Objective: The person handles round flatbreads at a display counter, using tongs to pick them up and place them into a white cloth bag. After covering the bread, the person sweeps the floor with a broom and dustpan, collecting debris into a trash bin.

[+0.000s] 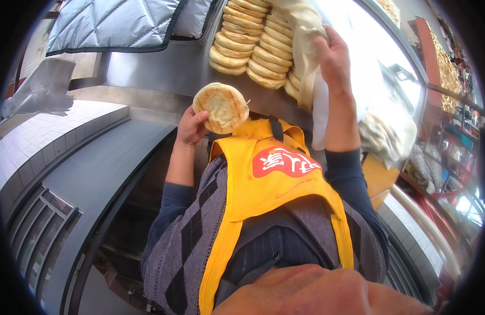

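Observation:
My left hand [191,126] is closed on a round flatbread [221,107], pale with browned patches, its thumb lying over the near face. The bread is held up in front of the metal counter's near edge, left of my yellow apron [253,184]. At the far right my right hand [334,55] pinches the edge of a cream cloth [308,58]. That cloth hangs beside rows of stacked flatbreads [237,39] and partly covers the rightmost row. Several breads lean on one another in each row.
A silver quilted cover [111,23] lies at the back left over the metal counter [142,71]. Crumpled white cloth [389,128] rests at the right. To the left are a grey metal bracket [38,86] and a white tiled ledge [48,131].

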The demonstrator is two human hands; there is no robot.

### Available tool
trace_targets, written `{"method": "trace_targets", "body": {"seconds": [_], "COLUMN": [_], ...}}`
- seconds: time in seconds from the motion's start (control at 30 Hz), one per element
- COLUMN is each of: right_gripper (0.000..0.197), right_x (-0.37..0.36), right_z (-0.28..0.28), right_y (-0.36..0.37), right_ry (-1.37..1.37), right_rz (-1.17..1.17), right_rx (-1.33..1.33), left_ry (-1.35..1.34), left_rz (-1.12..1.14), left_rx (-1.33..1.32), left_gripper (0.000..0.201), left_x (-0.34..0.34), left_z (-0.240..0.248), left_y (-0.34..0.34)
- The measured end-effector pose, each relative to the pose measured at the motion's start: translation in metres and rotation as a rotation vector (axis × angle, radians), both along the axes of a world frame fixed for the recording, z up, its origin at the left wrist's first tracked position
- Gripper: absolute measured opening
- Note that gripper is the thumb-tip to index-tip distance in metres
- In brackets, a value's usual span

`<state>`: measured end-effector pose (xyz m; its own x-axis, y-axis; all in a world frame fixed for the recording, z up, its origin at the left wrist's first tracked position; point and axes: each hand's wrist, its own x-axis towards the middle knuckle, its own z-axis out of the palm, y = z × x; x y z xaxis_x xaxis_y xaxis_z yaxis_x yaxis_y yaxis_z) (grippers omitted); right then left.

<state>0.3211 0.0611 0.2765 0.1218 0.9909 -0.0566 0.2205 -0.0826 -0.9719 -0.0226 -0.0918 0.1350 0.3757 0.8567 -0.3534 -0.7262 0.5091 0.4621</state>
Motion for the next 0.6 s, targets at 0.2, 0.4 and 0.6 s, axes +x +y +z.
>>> {"method": "trace_targets", "body": {"seconds": [0.2,0.4,0.6], "right_gripper": [0.026,0.021,0.035], "right_x": [-0.153,-0.126,-0.033], "right_z": [-0.051,-0.069,-0.153], "right_y": [0.001,0.086,0.254], "right_ry": [-0.42,-0.895,0.433], "right_rz": [0.802,0.544,0.561], "right_rx": [-0.008,0.157,0.119], "left_ry": [-0.055,0.086,0.074], "left_rz": [0.068,0.203,0.258], "left_rx": [0.105,0.028,0.088], "left_gripper": [0.062,0.065,0.063], "left_x": [-0.054,-0.057,-0.046], "left_z": [-0.003,-0.012,-0.025], "left_y": [-0.042,-0.07,-0.053]}}
